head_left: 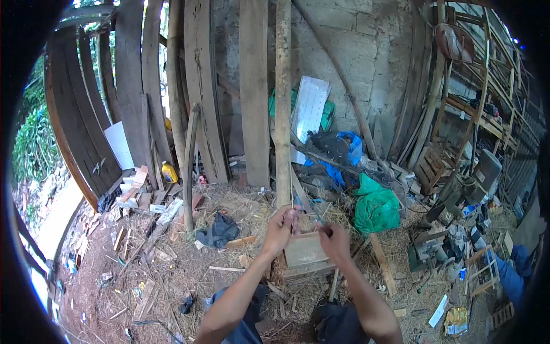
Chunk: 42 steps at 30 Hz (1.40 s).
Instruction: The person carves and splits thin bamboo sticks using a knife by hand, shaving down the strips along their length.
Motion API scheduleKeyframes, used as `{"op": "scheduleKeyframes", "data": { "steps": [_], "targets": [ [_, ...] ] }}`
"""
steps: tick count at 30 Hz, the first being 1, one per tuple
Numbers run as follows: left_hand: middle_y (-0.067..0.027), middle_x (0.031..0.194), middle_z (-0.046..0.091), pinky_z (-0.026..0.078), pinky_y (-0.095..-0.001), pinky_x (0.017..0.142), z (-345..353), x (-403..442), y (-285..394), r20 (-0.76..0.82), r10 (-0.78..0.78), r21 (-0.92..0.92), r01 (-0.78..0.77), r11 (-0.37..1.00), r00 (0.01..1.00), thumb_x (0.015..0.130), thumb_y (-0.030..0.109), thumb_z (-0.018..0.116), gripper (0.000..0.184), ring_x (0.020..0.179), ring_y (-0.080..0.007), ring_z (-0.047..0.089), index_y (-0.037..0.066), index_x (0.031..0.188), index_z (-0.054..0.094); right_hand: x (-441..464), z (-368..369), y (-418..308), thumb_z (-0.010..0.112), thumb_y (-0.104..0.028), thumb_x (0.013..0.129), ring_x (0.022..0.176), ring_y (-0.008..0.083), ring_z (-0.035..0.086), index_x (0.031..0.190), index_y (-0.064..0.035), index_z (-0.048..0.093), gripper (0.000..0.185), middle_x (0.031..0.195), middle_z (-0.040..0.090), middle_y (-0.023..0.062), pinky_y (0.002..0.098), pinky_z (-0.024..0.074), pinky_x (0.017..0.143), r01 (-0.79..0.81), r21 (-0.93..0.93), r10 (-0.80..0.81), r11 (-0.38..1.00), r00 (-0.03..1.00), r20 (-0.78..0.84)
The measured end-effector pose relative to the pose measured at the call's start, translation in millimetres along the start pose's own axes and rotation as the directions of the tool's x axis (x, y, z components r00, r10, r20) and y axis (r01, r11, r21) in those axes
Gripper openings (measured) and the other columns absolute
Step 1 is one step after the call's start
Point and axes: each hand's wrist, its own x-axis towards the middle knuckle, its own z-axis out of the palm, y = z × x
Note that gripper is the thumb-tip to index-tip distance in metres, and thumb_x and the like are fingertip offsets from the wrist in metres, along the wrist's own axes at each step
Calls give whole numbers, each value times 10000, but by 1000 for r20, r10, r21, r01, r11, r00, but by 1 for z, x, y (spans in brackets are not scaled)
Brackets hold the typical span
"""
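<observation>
My left hand [279, 230] is closed, its fingers pinching a thin, pale upright stick [292, 198] that shows above and below the fingertips. Level with it on the right, my right hand [334, 241] is closed around a slim, dark tool [318, 217] pointing up and left towards the stick; its exact kind is too small to make out. A gap separates the two hands. Just below and between them is a wooden block [309, 252] with a flat top, in front of my knees. Whether either hand touches the block I cannot tell.
A wooden post [283, 103] rises right behind the block. To the right lies a green sack [375, 206], with machinery [438, 241] beyond. A dark cloth or bag [219, 230] and a yellow bottle [169, 172] are at left. Wood scraps and straw litter the ground [189, 281].
</observation>
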Motion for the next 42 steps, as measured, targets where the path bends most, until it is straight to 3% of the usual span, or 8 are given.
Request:
{"op": "scheduleKeyframes", "data": {
  "steps": [3,7,12,21,23,28,30,42],
  "targets": [
    [-1,694,447,369,-226,525,-3,-7,-9,112,-131,-196,151,969,985,989,207,421,235,566,-79,415,5,1074,509,11,-20,-2,649,-253,754,472,343,548,692,-12,658,249,494,532,157,406,437,500,-31,-287,16,958,998,-54],
    [10,682,404,318,-221,505,9,-13,0,254,-203,-258,269,928,946,990,198,418,204,537,-70,330,16,1041,494,11,-19,-2,694,-245,694,470,300,572,719,-87,700,160,491,547,117,391,448,473,249,-335,-294,909,952,-90],
    [17,684,359,256,-222,462,27,-30,6,326,-279,-103,327,939,903,997,226,399,217,512,-59,276,27,1013,485,16,-16,-6,705,-271,684,475,277,588,655,-132,677,145,502,562,110,393,466,484,333,-417,-373,845,928,-16],
    [29,684,337,243,-214,463,43,-36,-7,335,-293,-353,407,842,896,1000,234,389,196,503,-65,265,53,968,455,32,-22,13,613,-214,751,561,331,629,655,-101,665,157,598,624,137,445,505,553,101,-587,-204,803,972,-112],
    [30,681,334,246,-212,465,45,-45,0,353,-328,-315,442,840,876,1001,233,382,191,503,-65,265,58,968,451,50,-29,27,623,-224,731,617,348,639,737,-102,701,145,668,643,172,456,518,603,-87,-596,-92,798,960,-263],
    [28,678,331,260,-216,467,38,-42,6,401,-321,-317,459,830,858,1004,230,365,178,506,-64,267,75,970,445,74,-60,16,618,-251,722,733,378,651,794,-56,707,226,785,659,212,459,524,653,-77,-614,-16,786,989,-145],
    [27,692,342,262,-210,492,43,-49,11,393,-461,-271,579,769,796,995,247,393,185,531,-73,268,79,942,451,91,-70,15,611,-237,733,774,394,650,787,-23,698,237,812,661,219,459,526,686,-349,-600,199,720,932,-302],
    [39,699,365,287,-192,498,23,-30,-7,398,-424,-227,536,813,813,990,250,409,181,541,-52,302,96,937,488,86,-61,18,637,-224,712,716,375,646,750,-33,698,204,778,655,224,458,527,635,-369,-575,214,730,923,-321]
  ]
}}
